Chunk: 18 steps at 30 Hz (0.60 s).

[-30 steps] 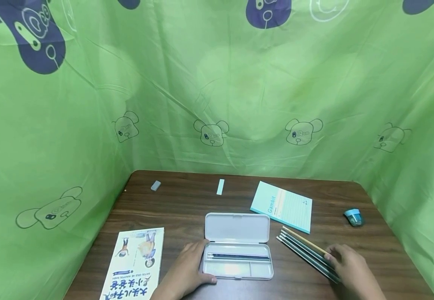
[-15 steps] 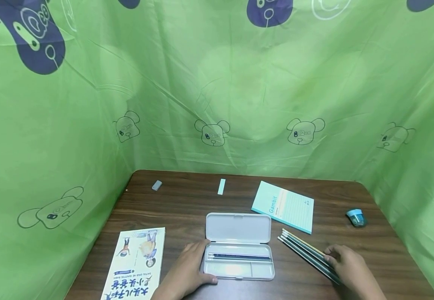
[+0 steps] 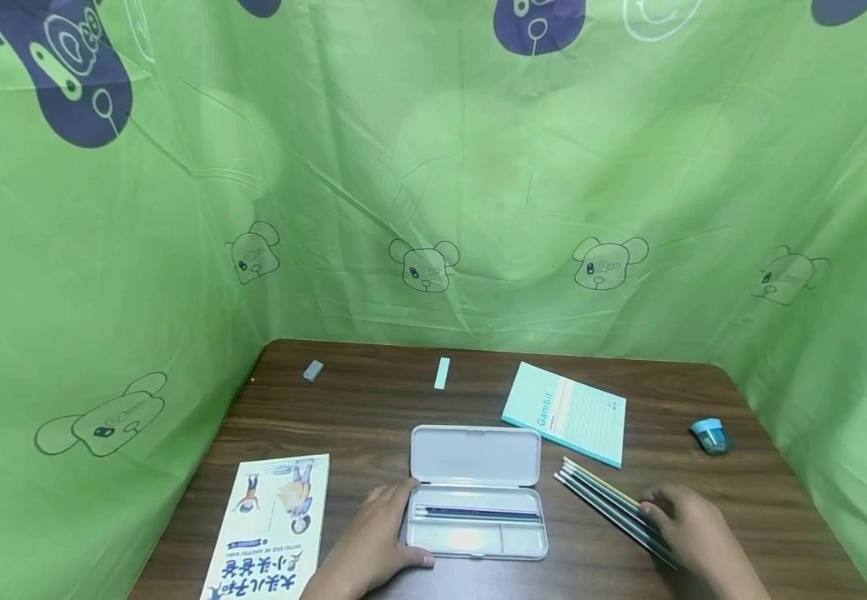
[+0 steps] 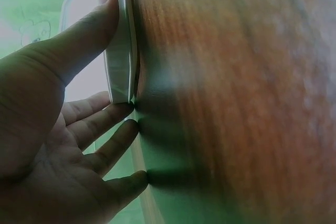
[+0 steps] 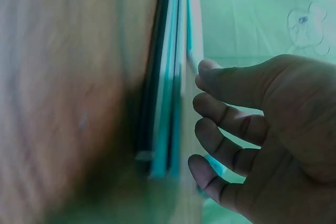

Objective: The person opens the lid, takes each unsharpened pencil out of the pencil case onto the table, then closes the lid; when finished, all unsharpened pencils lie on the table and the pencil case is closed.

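A translucent white pencil case (image 3: 467,542) lies with its lid raised and a few pencils (image 3: 477,515) inside its upper compartment. My left hand (image 3: 373,537) holds the case's left end, thumb along the front side, as the left wrist view also shows, with fingertips at the end and on the table. To the right, several loose pencils (image 3: 609,504), dark green ones and a yellowish one, lie side by side on a slant. My right hand (image 3: 692,533) is beside their near end. In the right wrist view its fingers (image 5: 226,114) bend loosely, with no pencil visible between them and the thumb.
A light-blue notebook (image 3: 564,412) lies behind the loose pencils. A blue sharpener (image 3: 711,436) sits far right. Toward the back are a grey eraser (image 3: 313,371) and a pale strip (image 3: 442,373). A picture book (image 3: 268,525) is at left. Green curtain surrounds the table (image 3: 373,417).
The yellowish pencil, set slightly apart a second ago, now lies close against the dark green ones. My right hand has shifted only slightly. My left hand and the case have stayed put.
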{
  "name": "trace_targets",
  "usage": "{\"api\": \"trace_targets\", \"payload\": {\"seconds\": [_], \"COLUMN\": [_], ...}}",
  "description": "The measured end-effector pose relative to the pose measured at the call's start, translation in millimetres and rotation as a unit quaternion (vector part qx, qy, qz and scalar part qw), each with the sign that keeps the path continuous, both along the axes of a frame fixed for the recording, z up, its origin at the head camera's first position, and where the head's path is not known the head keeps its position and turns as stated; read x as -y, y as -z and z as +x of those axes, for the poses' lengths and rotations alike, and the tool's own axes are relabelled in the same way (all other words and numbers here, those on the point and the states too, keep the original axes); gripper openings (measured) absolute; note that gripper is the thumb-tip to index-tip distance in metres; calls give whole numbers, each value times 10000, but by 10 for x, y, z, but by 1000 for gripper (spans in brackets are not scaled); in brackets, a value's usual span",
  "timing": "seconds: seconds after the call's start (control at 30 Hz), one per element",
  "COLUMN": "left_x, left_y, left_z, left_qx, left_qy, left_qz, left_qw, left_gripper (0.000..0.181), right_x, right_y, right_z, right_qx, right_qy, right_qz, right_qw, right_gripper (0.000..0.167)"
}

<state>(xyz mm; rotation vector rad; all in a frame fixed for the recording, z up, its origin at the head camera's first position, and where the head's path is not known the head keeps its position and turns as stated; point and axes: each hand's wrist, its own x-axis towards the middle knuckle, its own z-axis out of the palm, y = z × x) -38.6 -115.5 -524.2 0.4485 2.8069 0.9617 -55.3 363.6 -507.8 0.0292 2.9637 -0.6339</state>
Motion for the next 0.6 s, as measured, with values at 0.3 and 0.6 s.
{"api": "trace_targets", "payload": {"seconds": [0.3, 0.6], "left_x": [10, 2], "left_y": [-17, 11], "left_z": [0, -10], "left_qx": [53, 23], "left_qy": [-6, 7], "left_qz": [-3, -31], "left_qw": [10000, 10000], "left_gripper": [113, 114], "right_x": [991, 1682], "right_y": [-95, -63], "right_z": [51, 122], "right_qx": [-755, -991], "right_qy": [-827, -2264], "right_qz": [-148, 115], "right_qw": [9936, 9689], "right_gripper": [8, 17]}}
